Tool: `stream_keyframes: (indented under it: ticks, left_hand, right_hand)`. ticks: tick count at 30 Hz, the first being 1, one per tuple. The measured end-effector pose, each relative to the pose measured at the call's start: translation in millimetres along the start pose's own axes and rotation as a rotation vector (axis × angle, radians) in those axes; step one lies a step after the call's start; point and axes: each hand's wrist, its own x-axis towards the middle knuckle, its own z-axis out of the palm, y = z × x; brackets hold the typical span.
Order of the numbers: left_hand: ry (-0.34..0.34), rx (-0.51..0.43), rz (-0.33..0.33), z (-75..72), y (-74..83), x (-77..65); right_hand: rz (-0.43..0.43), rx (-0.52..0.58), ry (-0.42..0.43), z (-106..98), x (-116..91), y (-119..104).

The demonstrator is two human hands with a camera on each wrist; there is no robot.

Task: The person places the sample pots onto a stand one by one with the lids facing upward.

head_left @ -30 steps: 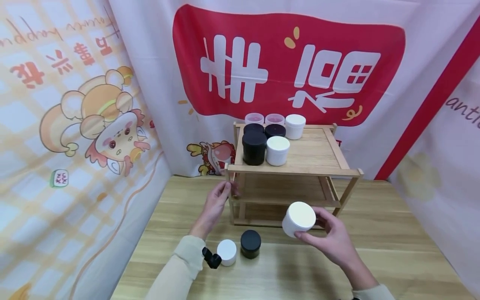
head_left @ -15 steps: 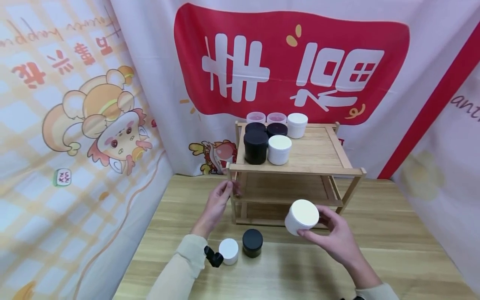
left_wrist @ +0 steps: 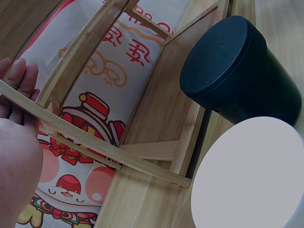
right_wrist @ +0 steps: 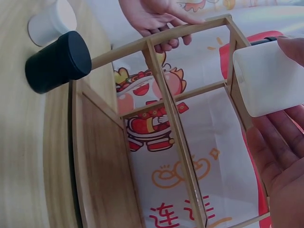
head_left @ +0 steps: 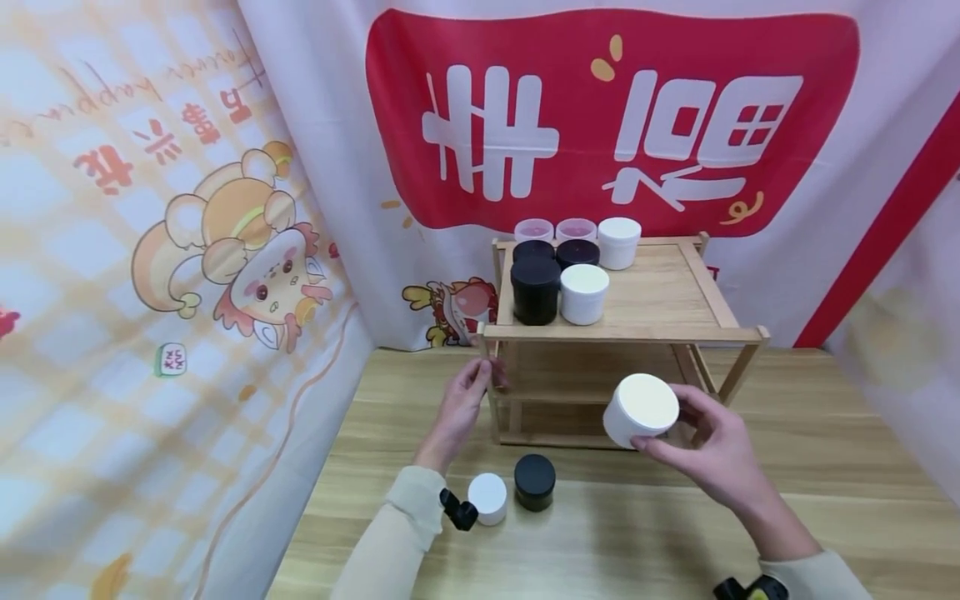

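Observation:
In the head view my right hand point(head_left: 720, 454) holds a white lidded jar point(head_left: 641, 410) by its side, thumb in front, lifted before the wooden shelf rack point(head_left: 663, 287). The right wrist view shows this white jar point(right_wrist: 268, 78) above the palm. My left hand point(head_left: 459, 410) grips the rack's left front post. From the left wrist, the post point(left_wrist: 90, 137) crosses in front of those fingers point(left_wrist: 26, 78). On the rack's top board, at the left, are several jars: black ones, a white jar point(head_left: 585, 293) in front, another white one point(head_left: 619, 242) behind, and two pinkish translucent ones point(head_left: 576, 230) at the back.
Before the rack, a white jar point(head_left: 487, 500) and a black jar point(head_left: 535, 482) stand side by side on the wood-grain surface point(head_left: 585, 542), close to my left wrist. The rack's lower shelf point(head_left: 592, 371) lies behind the held jar. Printed cloth point(head_left: 322, 67) hangs at the back and both sides.
The head view has shifted, so everything sits further right. Relative to the rack, the jar in my right hand has risen slightly. My left hand stays on the post.

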Motion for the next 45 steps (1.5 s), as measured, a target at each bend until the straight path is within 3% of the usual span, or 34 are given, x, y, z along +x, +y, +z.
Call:
stream_keyframes:
  ticks: [5, 15, 23, 29, 32, 36, 45]
  left_hand:
    - [-0.015, -0.026, 0.017, 17.5, -11.9, 8.2]
    - [0.017, -0.072, 0.044, 45.3, -15.3, 1.8]
    - [0.006, -0.121, 0.031, 54.6, -27.1, 7.2]
    - [0.005, -0.126, 0.042, 59.3, -26.3, 7.9]
    - [0.011, -0.128, 0.028, 57.7, -24.4, 6.3]
    - [0.021, -0.111, -0.001, 49.0, -21.5, 2.7]
    - [0.028, -0.029, -0.001, 5.4, -5.3, -0.9]
  right_hand:
    - [0.014, -0.073, 0.000, -18.8, 0.8, -4.1]
    - [0.010, -0.135, -0.007, -43.0, 8.0, -13.6]
    - [0.039, -0.230, 0.073, -64.9, 34.7, -30.5]
    - [0.087, -0.327, 0.172, -74.6, 60.8, -44.3]
    - [0.150, -0.355, 0.175, -75.3, 72.6, -47.3]
    - [0.248, -0.338, 0.109, -69.9, 86.6, -47.7]
    - [0.348, -0.275, 0.016, -35.8, 124.6, -40.2]
